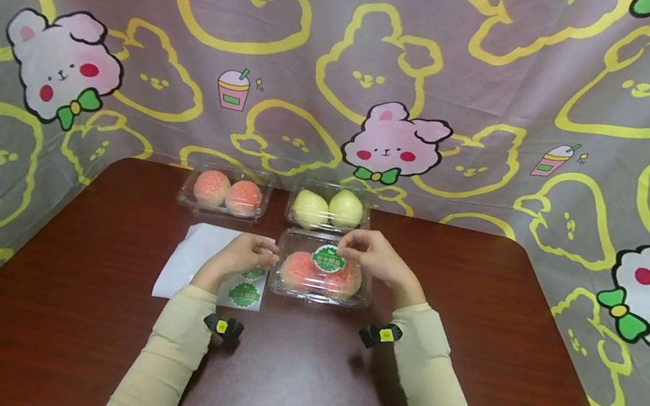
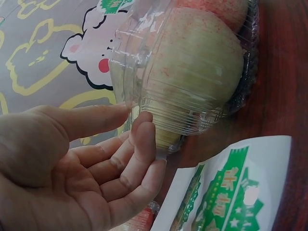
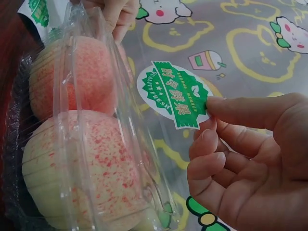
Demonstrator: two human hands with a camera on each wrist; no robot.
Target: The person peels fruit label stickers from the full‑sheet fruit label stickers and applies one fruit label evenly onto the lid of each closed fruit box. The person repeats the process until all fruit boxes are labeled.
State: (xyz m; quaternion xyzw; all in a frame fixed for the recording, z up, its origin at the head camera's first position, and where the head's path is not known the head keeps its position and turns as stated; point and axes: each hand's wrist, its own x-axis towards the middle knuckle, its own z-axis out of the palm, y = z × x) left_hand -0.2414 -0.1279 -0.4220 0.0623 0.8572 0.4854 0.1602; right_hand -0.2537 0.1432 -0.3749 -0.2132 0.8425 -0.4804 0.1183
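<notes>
My right hand (image 1: 377, 259) pinches a round green-and-white sticker (image 3: 174, 95) between thumb and fingertips. The sticker is held over the lid of a clear plastic clamshell box (image 1: 318, 296) with two pinkish peaches (image 3: 82, 159) in it; in the right wrist view it stands apart from the lid. My left hand (image 1: 240, 257) is at the box's left side, fingers loosely bent, fingertips at the lid's edge; whether they press on it is unclear. Beneath this hand lies a white sticker sheet (image 2: 269, 168) with green stickers (image 1: 243, 294).
Behind stand two more clear boxes, one with two peaches (image 1: 244, 198) at the left, one with two yellow-green fruits (image 1: 346, 208) at the right. All rest on a dark red-brown table (image 1: 95, 249). A patterned curtain (image 1: 514, 19) closes off the back and sides.
</notes>
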